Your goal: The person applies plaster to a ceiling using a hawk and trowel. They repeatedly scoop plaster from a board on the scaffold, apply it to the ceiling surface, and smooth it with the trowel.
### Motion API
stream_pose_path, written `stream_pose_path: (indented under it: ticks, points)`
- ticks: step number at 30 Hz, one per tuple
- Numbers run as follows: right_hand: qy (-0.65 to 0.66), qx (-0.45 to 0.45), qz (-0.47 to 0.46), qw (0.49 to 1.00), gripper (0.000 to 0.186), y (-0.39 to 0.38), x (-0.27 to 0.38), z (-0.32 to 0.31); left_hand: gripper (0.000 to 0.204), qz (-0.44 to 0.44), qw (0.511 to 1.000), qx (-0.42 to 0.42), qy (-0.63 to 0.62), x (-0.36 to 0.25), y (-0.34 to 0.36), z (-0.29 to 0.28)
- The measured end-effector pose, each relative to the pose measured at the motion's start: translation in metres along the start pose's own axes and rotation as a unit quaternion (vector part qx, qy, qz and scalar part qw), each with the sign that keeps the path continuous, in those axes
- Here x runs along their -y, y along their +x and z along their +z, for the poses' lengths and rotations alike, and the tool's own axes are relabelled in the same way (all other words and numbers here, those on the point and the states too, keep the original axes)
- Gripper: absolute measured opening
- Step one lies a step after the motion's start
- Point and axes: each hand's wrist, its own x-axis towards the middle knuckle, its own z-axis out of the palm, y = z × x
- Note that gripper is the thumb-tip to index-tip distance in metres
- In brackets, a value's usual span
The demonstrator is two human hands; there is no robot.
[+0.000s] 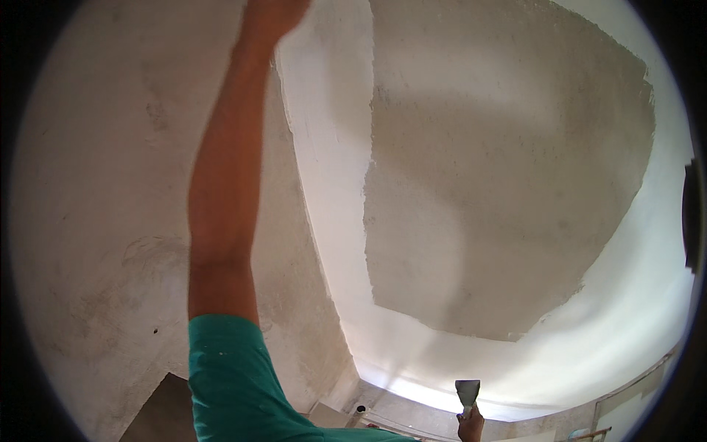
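My left arm in a green sleeve (221, 368) reaches straight up, and my left hand (274, 15) is at the top edge of the picture. It meets the surface where the rough grey plaster (96, 221) borders a white coated band (328, 147). The fingers are cut off by the frame, so any grip is hidden. My right hand (471, 426) is low at the bottom edge, shut on a putty knife (468, 392) with its wide blade pointing up, clear of the surface.
A large grey uncoated patch (508, 184) fills the middle, ringed by smooth white coating (633, 295). A dark object (691, 214) sits at the right rim. A wooden piece (589, 435) and a small dark round thing (360, 409) lie near the bottom.
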Motion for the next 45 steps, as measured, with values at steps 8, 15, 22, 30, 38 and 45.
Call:
stream_pose_path:
  ticks: [8,15,22,30,38,45]
  points:
    - [0.040,-0.023,-0.007,0.999,0.049,0.004,0.012,-0.005,0.039,0.140,0.987,0.039,-0.065,0.051,0.029,-0.008]
    - [0.075,-0.092,0.027,0.993,0.036,0.003,0.015,-0.006,0.033,0.101,0.994,0.034,-0.009,0.060,0.023,0.027]
    - [0.094,-0.089,0.025,0.991,0.033,0.012,0.031,-0.012,0.027,0.099,0.990,0.053,0.080,0.064,-0.013,0.022]
    - [0.087,-0.074,0.013,0.993,0.033,0.025,0.033,-0.016,0.036,0.159,0.985,-0.025,0.055,0.046,-0.143,0.048]
    - [0.079,-0.055,0.020,0.995,0.032,0.023,0.046,-0.027,0.068,0.050,0.996,0.077,0.003,0.031,-0.292,0.058]
    - [0.042,-0.034,-0.014,0.998,0.032,0.028,0.068,-0.031,0.056,-0.035,0.985,0.145,-0.088,0.004,-0.385,0.021]
